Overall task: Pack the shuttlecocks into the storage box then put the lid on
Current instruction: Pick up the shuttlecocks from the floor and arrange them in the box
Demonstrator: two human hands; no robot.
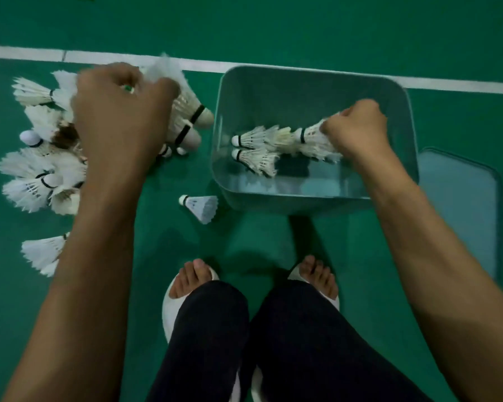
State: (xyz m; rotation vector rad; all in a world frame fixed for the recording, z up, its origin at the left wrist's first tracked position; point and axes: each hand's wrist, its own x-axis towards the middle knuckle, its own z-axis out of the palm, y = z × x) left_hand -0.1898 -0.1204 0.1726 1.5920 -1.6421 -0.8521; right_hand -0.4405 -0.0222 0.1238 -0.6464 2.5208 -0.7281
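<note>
Nearest me are dark trouser legs and bare toes in white slippers on the green floor. I see the left hand curled round the feather ends of a bunch of shuttlecocks, at the far right edge of the loose pile on the left. The right hand is inside the storage box, gripping a shuttlecock by its feathers. Two more shuttlecocks lie just left of it on the box bottom. One lone shuttlecock lies on the floor beside the box's near left corner. The lid lies flat to the right of the box.
</note>
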